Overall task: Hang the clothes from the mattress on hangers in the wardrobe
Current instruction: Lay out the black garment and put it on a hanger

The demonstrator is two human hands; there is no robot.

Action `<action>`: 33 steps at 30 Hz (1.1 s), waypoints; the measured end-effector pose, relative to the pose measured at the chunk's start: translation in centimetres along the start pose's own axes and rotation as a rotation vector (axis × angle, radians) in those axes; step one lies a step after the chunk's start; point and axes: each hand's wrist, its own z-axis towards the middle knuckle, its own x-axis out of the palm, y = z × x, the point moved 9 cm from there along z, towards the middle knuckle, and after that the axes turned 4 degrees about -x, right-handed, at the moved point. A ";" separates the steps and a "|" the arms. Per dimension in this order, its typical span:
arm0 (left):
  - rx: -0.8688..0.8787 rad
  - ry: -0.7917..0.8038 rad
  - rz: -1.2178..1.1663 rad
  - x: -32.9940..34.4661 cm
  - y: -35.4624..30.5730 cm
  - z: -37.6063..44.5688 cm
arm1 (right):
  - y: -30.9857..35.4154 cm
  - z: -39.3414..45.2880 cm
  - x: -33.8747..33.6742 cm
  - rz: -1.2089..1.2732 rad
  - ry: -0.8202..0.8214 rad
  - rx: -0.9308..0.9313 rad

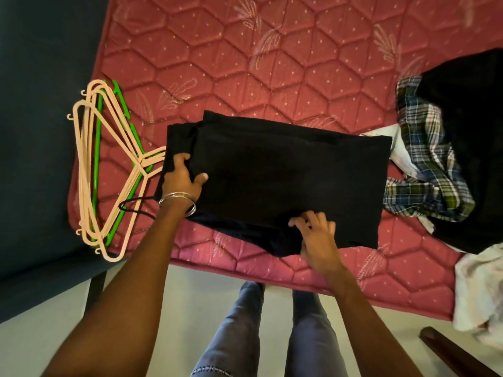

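Folded black fabric garment (285, 180) lies mid-frame on the red quilted mattress (245, 63), long axis left-right. Left hand (182, 180) grips its left end; right hand (315, 235) pinches its lower edge. Peach and green plastic hangers (109, 164) lie just beside the left grip, the nearer hand.

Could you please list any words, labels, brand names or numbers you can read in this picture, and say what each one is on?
None can be read.
Black folded garment: no tag or print shows.
Hangers: plain, no marking visible.
Mattress: only a quilted leaf-and-dot pattern, no lettering.
Plaid shirt: no label shows.
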 end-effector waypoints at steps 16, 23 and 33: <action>0.028 -0.355 0.345 -0.9 0.3 -0.9 | -14.0 -2.8 -5.0 0.256 -0.476 0.607; 0.240 -0.411 0.440 -0.1 -4.2 -1.6 | -14.4 -0.6 -7.6 0.195 -0.415 0.825; 0.643 0.261 0.989 6.6 -15.4 6.6 | -12.7 15.5 -7.8 -0.172 0.336 0.158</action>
